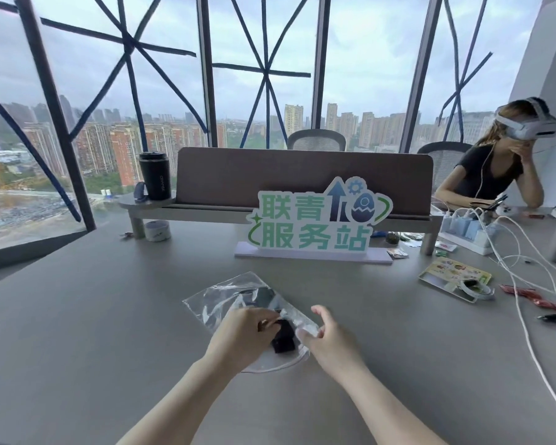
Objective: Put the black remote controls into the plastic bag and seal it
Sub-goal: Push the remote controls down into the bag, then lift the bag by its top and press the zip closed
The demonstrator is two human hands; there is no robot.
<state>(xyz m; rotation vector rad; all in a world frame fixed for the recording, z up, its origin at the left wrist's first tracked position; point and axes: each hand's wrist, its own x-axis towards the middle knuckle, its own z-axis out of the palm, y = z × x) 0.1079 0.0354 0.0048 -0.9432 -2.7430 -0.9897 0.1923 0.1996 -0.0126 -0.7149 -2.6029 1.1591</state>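
Observation:
A clear plastic bag [220, 298] lies on the grey table [93, 316] in front of me, its open end toward me. One black remote control [264, 297] shows dark through the plastic inside the bag. A second black remote control [283, 340] sits at the bag's mouth. My left hand [243, 335] grips this remote by its far end. My right hand [326, 340] pinches the bag's near edge on the right, fingers partly spread.
A green-lettered sign [315, 224] stands beyond the bag before a brown divider [302, 175]. A black tumbler [154, 175] and a tape roll [157, 230] stand at left. White cables [527, 284], chargers and small packets clutter the right, where a person [495, 168] in a headset sits.

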